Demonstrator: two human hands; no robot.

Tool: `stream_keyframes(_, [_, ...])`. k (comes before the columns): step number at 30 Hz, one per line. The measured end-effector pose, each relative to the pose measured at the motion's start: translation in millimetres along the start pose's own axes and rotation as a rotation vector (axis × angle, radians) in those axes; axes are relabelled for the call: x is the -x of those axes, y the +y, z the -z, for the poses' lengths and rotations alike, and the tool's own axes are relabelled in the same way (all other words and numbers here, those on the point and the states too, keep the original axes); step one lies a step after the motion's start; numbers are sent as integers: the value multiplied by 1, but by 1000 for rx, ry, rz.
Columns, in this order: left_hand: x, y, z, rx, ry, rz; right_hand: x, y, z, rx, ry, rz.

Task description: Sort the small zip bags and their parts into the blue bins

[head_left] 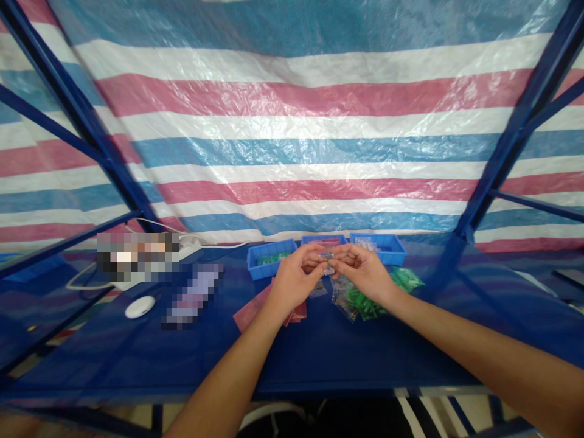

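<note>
Fingers (314, 260) of both hands meet tip to tip over the middle of the desk (319, 359), pinched almost closed on one small piece (327, 255) that they hold between them; it is too small and blurred to say what it is. In the head view, the left hand (295, 278) and the right hand (364, 274) come at it from either side, about equally near. The piece therefore lies straight ahead of both, raised off the desk and just in front of the middle tray (323, 239). Its long axis, as far as I can tell, runs left to right, from one hand's fingertips to the other's. I count three blue trays in a row at the back: the left tray (269, 260), the middle one and the right tray (379, 246). At least two bags of green parts lie by the right hand: the near bag (365, 302) under the wrist, the far bag (407, 278) just beyond. One reddish sheet (253, 311) lies beneath the left wrist, and one white puck (139, 306) sits well apart to the left
</note>
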State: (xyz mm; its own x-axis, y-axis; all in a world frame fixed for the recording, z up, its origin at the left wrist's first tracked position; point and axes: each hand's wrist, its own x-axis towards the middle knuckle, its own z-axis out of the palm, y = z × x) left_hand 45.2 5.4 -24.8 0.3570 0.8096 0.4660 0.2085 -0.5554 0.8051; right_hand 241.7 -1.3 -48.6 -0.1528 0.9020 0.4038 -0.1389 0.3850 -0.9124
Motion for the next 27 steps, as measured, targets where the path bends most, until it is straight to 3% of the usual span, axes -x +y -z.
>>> stream_keyframes(19, [-9, -12, -1, 433, 80, 127, -3, -2, 3, -189, 15, -101])
stream_keyframes(27, [-7, -9, 1, 297, 60, 84, -3, -1, 4, -122, -7, -53])
